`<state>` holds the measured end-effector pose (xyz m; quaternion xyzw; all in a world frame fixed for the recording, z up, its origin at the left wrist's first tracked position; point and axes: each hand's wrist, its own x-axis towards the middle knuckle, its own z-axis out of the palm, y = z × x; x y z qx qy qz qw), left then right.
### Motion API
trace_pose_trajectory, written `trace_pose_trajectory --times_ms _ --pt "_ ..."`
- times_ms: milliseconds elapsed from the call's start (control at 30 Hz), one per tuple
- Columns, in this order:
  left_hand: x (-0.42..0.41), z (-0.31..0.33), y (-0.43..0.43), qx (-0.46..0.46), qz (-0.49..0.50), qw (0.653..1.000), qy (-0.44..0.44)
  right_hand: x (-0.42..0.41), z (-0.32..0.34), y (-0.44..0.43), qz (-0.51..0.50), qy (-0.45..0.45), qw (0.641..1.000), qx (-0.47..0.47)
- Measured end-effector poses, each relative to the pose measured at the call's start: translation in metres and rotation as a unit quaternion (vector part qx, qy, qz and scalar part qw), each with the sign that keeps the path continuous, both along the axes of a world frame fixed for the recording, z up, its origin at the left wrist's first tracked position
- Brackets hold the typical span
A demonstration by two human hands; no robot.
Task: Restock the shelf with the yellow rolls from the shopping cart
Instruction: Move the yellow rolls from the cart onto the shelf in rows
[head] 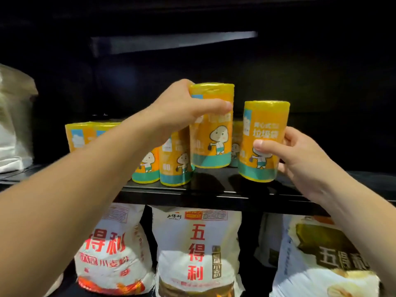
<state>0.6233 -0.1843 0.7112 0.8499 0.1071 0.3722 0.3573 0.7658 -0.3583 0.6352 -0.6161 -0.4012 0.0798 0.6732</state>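
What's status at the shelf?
Left grip holds yellow plastic roll by its top. Right grip holds second yellow roll. Shelved yellow rolls crowd black shelf at left.

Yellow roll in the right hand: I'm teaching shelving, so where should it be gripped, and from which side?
Mid-body, from the right, as the right hand does: the roll is a near-upright cylinder, and this leaves its base free for the shelf.

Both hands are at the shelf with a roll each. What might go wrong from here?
1. The left hand has its grip high on the left roll, near the top; the bottom may swing into the standing rolls beside it and tip them.
2. The right hand holds the right roll near the front edge of the shelf; set there, it may topple toward the flour bags below.
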Motion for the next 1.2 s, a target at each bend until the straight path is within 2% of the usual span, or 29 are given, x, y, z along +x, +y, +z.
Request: trace_pose_trajectory --times_ms 333,467,600,800,1200 --pt "0.056 0.034 0.025 0.065 0.005 0.979 0.191 0.037 0.010 0.033 -0.057 0.033 0.996 -0.058" --pt "0.077 0.035 0.038 0.120 0.030 0.967 0.221 0.046 0.012 0.048 -0.073 0.058 0.993 -0.071" --pt "0.082 0.035 0.045 0.219 0.080 0.936 0.263 0.055 0.010 0.060 -0.093 0.066 0.989 -0.089" --pt "0.088 0.031 0.053 0.266 0.079 0.898 0.341 0.064 0.005 0.070 -0.101 0.055 0.985 -0.129" --pt "0.090 0.028 0.054 0.321 0.094 0.866 0.371 0.067 0.001 0.083 -0.085 0.049 0.983 -0.156"
